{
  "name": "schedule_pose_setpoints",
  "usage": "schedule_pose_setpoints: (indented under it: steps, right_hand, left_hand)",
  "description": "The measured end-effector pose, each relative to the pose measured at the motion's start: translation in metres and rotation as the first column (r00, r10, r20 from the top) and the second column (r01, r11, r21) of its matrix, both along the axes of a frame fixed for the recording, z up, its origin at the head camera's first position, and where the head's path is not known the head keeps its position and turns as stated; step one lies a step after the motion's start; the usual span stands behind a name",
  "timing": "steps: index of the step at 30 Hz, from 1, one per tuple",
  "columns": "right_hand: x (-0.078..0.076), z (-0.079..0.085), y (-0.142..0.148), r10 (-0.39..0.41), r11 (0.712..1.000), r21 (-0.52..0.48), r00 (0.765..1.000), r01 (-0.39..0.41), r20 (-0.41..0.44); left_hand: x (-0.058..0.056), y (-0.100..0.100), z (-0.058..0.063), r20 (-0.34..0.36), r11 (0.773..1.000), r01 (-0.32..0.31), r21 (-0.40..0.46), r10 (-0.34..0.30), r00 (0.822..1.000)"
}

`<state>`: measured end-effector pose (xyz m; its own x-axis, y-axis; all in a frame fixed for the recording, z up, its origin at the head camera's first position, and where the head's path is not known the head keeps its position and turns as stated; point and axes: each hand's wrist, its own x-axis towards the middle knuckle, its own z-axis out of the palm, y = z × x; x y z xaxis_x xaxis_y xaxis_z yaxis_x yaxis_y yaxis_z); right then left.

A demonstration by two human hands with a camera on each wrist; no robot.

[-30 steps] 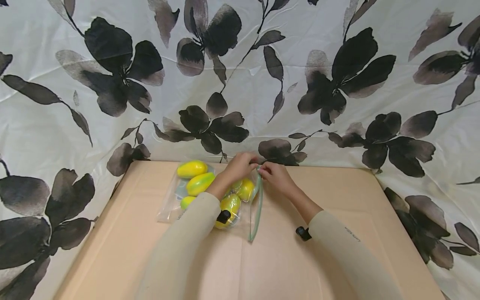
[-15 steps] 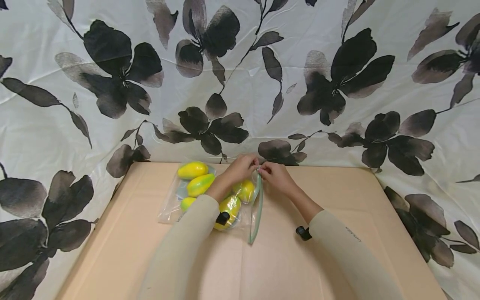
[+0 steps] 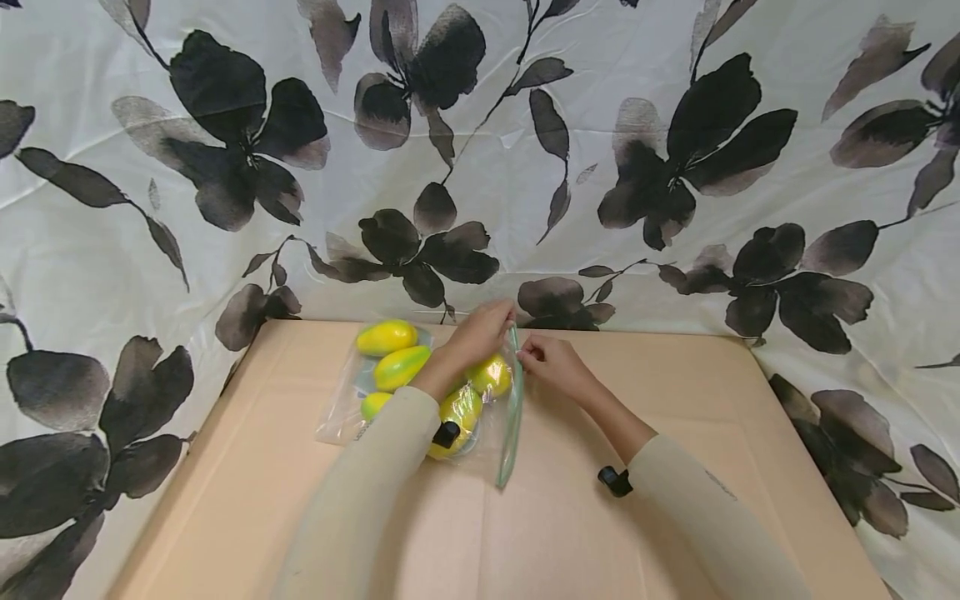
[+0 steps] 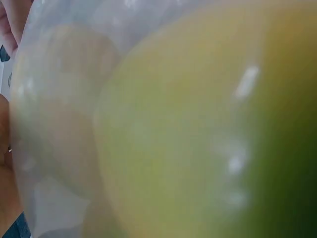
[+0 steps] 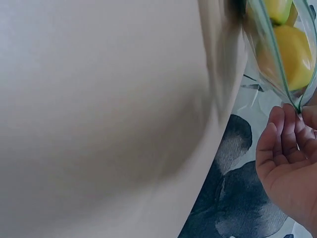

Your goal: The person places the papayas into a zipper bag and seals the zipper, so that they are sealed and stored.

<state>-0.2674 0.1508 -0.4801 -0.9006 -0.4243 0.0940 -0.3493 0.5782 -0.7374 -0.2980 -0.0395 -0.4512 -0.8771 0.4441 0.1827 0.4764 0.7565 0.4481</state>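
Observation:
A clear zip bag (image 3: 337,423) lies at the table's far side, with several yellow-green fruits (image 3: 401,368) inside, shaped like mangoes. Its green zip strip (image 3: 510,442) runs along the right side. At the strip's far end my left hand (image 3: 478,340) grips the bag's edge, its fingertips partly hidden. A little nearer, my right hand (image 3: 553,362) pinches the strip. In the right wrist view, the two green strips spread apart above and meet at the right hand's (image 5: 292,158) fingertips. A blurred fruit (image 4: 168,129) behind plastic fills most of the left wrist view.
The bag rests on a tan tabletop (image 3: 585,517). Behind the far edge rises a white cloth (image 3: 540,242) with dark flowers, which also flanks both sides. A small black camera (image 3: 615,481) sits on the right wrist and another (image 3: 447,434) on the left.
My right hand has moved from the strip's far end slightly toward the near side, along the strip. The left hand keeps its hold there, almost unmoved. The strip looks straighter.

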Motion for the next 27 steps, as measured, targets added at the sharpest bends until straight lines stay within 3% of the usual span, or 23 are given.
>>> schedule_pose_setpoints:
  steps: [9,14,21,27]
  right_hand:
    - [0.026,0.001,0.004,0.027,0.999,-0.025,0.997,-0.025,0.072]
    - [0.038,0.000,0.004,0.031,0.999,-0.010,0.996,-0.031,0.083]
    - [0.058,-0.007,0.009,0.057,0.997,0.036,0.990,-0.062,0.129]
    - [0.078,-0.015,0.017,0.096,0.993,0.059,0.984,-0.105,0.147]
  left_hand:
    - [-0.003,-0.004,0.005,0.037,0.998,-0.057,0.016,0.056,0.998]
    - [-0.006,-0.007,0.007,0.019,0.995,-0.090,0.045,0.089,0.996]
    - [-0.010,-0.014,0.011,-0.006,0.974,-0.190,0.122,0.192,0.981]
    - [-0.009,-0.017,0.014,-0.019,0.972,-0.207,0.112,0.211,0.977]
